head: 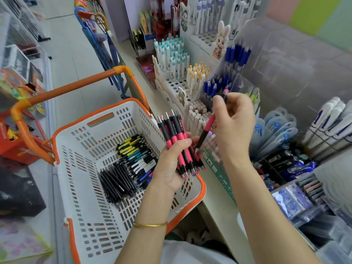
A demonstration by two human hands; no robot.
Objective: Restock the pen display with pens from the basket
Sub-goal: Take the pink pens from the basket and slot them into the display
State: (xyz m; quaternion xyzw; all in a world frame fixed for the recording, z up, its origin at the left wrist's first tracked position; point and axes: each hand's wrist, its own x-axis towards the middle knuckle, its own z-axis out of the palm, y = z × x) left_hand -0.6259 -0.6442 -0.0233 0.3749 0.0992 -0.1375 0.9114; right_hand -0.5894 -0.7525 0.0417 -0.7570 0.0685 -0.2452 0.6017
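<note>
The left hand (174, 162) is wrapped round a bundle (178, 134) of pink-and-black pens, held over the near right corner of the basket (99, 134) with their metal tips pointing up and away. The right hand (235, 126) pinches one pen (209, 122) between thumb and fingertips near its upper end, the other fingers loosely curled. That pen is the thing in play: it hangs between the two hands, tilted, with its long axis running from the pink button end up by the display (236, 80) down to the black grip and tip, which sit just beside the bundle. The tip looks close to the left fingers, but whether it touches them cannot be told. The display stands on the shelf (219, 197) beyond and slightly above the right hand, with blue pens (209, 87) upright in it. So the right hand is plainly the nearer one, and the pen's upper end already points that way. The step in hand appears to be drawing a single pen off the bundle. Slotting it will likely call for bringing it closer to upright over a free hole. More stock (133, 159) lies flat on the basket floor toward its right wall.
</note>
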